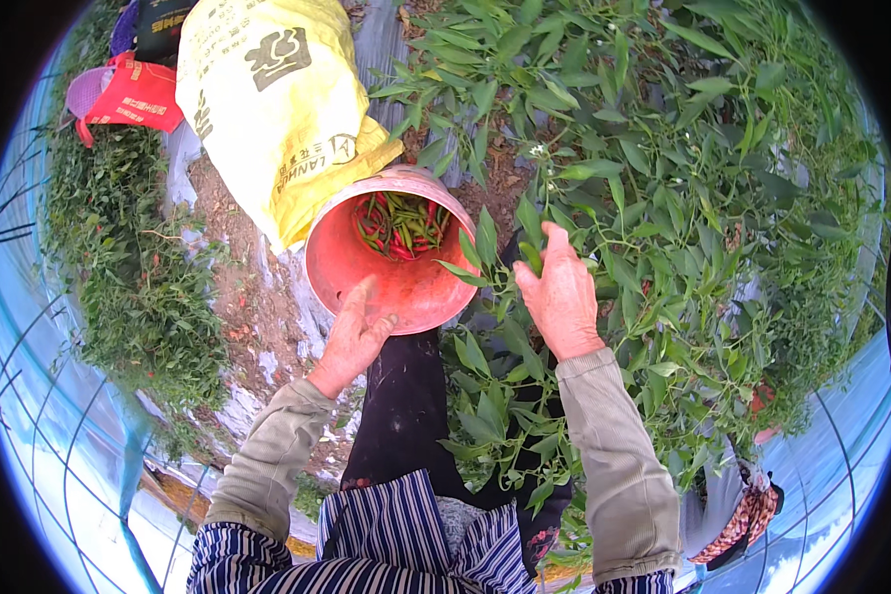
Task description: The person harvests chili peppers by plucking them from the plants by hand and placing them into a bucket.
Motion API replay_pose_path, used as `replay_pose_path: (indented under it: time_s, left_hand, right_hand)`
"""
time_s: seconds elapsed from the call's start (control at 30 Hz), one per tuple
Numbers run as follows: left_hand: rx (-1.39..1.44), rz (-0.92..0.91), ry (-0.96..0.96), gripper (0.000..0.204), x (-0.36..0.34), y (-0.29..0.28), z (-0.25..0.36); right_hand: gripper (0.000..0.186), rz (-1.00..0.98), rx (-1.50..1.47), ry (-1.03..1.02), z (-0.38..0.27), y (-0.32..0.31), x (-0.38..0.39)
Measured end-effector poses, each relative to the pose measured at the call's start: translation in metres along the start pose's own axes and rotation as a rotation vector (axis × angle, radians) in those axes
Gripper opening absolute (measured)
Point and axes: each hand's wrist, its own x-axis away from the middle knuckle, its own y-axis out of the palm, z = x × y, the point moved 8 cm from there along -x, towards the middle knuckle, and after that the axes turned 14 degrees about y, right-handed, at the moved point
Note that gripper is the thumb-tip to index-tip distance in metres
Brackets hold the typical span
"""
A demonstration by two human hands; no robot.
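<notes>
A red plastic bucket (pixel 346 259) leans with its mouth toward me, and red and green chili peppers (pixel 403 226) lie in its bottom. My left hand (pixel 354 339) is closed at the near rim, its fingers reaching over the edge. To the right of the bucket, my right hand (pixel 562 295) is among the leaves of a pepper plant (pixel 619 228). Its index finger is stretched out and the thumb stands apart from it. Something green, a leaf or a pepper, shows between the two; the remaining fingers are partly hidden.
Behind the bucket lies a big yellow woven sack (pixel 267 109). A red bag (pixel 137 96) is farther left, beside another row of plants (pixel 134 287). Dense foliage fills the right side. At the lower right a person (pixel 738 515) is partly visible. Blue netting (pixel 49 396) bounds the sides.
</notes>
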Motion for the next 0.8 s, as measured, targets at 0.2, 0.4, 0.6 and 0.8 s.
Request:
replay_pose_path:
  time_s: [0.2, 0.4, 0.6, 0.8]
  left_hand:
    - [0.552, -0.054, -0.180, 0.017, 0.017, 0.027, 0.002]
    - [0.618, -0.080, -0.242, 0.018, 0.027, 0.040, 0.006]
    - [0.652, -0.097, -0.165, 0.018, 0.032, 0.050, 0.013]
    - [0.693, -0.189, -0.102, 0.018, 0.029, 0.067, 0.044]
  right_hand:
    - [0.021, -0.191, -0.521, 0.295, 0.054, 0.018, 0.036]
    - [0.021, 0.032, -0.500, 0.417, 0.092, -0.013, 0.127]
    - [0.022, 0.064, -1.038, 0.733, 0.131, -0.011, 0.149]
    - [0.022, 0.120, -1.264, 0.841, 0.108, -0.023, 0.158]
